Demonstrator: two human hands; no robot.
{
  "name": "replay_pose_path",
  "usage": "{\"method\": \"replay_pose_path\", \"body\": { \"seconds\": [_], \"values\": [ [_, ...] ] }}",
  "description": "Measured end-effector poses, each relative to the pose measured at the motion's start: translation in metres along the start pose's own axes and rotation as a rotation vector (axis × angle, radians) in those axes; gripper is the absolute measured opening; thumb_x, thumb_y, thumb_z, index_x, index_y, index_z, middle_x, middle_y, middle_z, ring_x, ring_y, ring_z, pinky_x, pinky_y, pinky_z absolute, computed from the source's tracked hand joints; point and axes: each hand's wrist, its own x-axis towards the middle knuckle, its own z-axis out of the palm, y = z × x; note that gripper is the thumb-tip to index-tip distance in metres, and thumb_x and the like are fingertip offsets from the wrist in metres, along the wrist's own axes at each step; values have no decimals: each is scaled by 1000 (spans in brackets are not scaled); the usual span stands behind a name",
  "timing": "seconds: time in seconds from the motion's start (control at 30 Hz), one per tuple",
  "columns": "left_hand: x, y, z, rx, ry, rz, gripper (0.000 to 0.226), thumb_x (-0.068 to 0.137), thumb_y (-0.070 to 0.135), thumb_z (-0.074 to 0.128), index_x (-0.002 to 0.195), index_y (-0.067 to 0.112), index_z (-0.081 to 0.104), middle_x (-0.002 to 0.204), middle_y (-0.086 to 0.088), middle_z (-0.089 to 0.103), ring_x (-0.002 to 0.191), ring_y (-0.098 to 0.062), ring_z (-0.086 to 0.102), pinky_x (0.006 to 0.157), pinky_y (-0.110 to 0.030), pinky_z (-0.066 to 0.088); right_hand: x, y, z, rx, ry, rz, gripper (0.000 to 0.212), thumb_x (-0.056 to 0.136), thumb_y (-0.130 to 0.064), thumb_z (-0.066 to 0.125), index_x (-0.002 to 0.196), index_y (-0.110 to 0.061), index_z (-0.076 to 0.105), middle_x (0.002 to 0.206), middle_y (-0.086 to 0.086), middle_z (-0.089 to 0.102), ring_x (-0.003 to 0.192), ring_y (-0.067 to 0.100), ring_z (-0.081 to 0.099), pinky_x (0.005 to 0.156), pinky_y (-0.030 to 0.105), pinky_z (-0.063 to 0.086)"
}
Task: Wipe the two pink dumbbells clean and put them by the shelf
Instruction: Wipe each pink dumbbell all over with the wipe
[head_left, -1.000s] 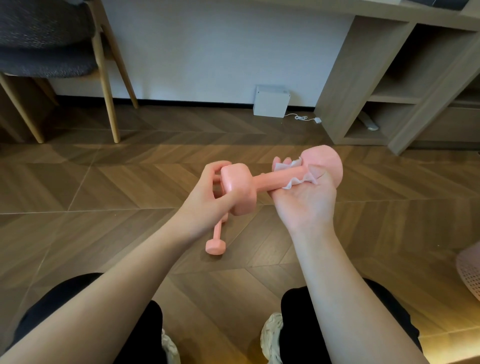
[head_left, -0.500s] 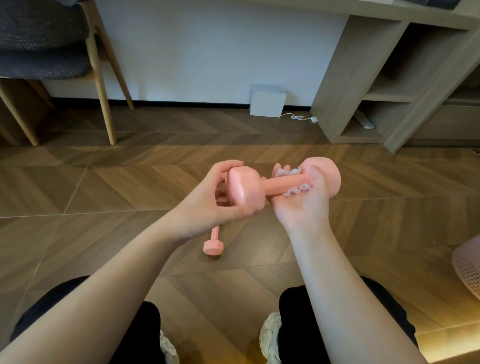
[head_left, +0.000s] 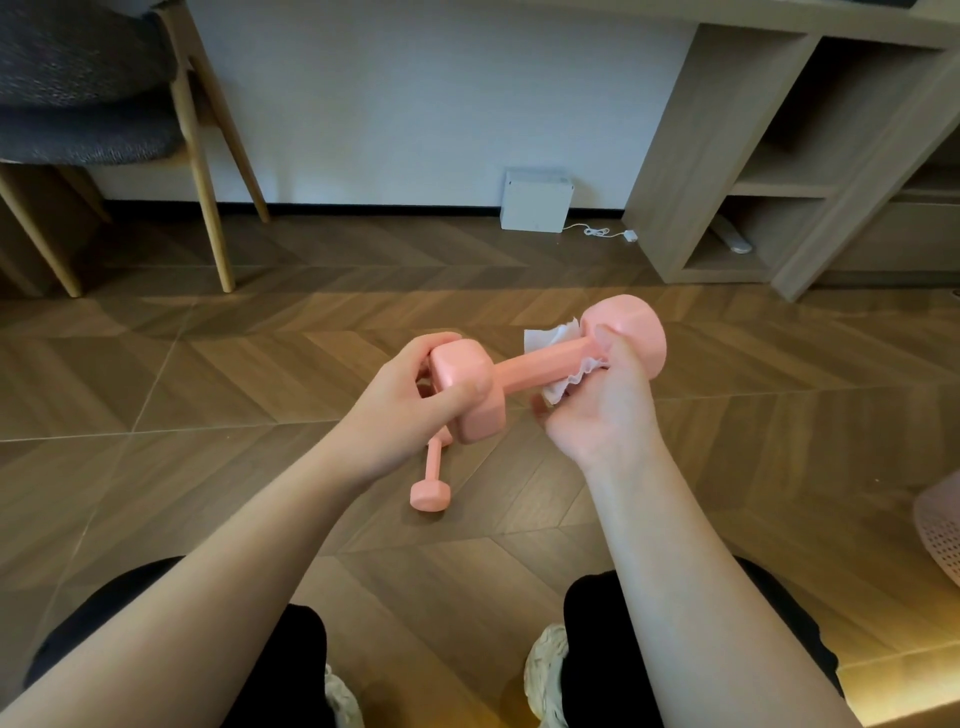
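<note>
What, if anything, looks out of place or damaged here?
Nothing spilled or damaged. The left hand grips one pink dumbbell while the right hand holds a white wipe round its bar. The second dumbbell lies on the floor beneath, and a white cable trails loose by the wall.

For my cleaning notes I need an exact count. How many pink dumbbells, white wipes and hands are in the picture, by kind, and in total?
Dumbbells: 2 (held dumbbell, floor dumbbell)
Wipes: 1 (white wipe)
Hands: 2 (left hand, right hand)
Total: 5
</note>
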Motion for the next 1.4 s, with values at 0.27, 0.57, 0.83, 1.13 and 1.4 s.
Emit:
{"method": "replay_pose_path", "body": {
  "seconds": [0.27,0.57,0.83,1.13,1.4],
  "values": [
    [-1,-2,3,20,-21,-20,71,60,64,63,124,36,53,118,19,61,107,1,59,93,-29,54,-7,-2,-1,-257,-36,-7,15,91,-25,46,86,-15,56,92,10,62,86,26,59,93,38,45],
    [-1,-1,1,-97,-7,-32,41,78,45,65,118,37,57,117,14,63,113,-8,60,95,-41,55,-3,-4,0,-24,-88,-73,34,96,-22,51,129,-12,52,97,10,60,89,22,62,63,31,54],
    [-5,-2,7,143,-16,104,73,67,49,78,133,34,49,125,17,57,114,2,56,94,-22,50,2,-4,-7,254,-147,-29,15,84,-5,35,78,-18,31,64,1,34,56,21,42,59,27,42],
    [-1,0,15,-207,-243,-189,77,72,49,77,135,21,41,116,-7,63,88,-15,72,78,-36,60,-1,-9,-7,335,-50,-14,10,87,-8,50,90,-13,42,78,4,38,62,22,45,71,31,42],
    [-1,-7,15,82,-75,153,81,71,40,82,137,42,36,130,16,49,108,-7,61,88,-30,55,-6,-11,-7,292,-96,33,18,94,-14,43,109,-18,51,103,10,51,94,28,55,80,41,49]
  ]
}}
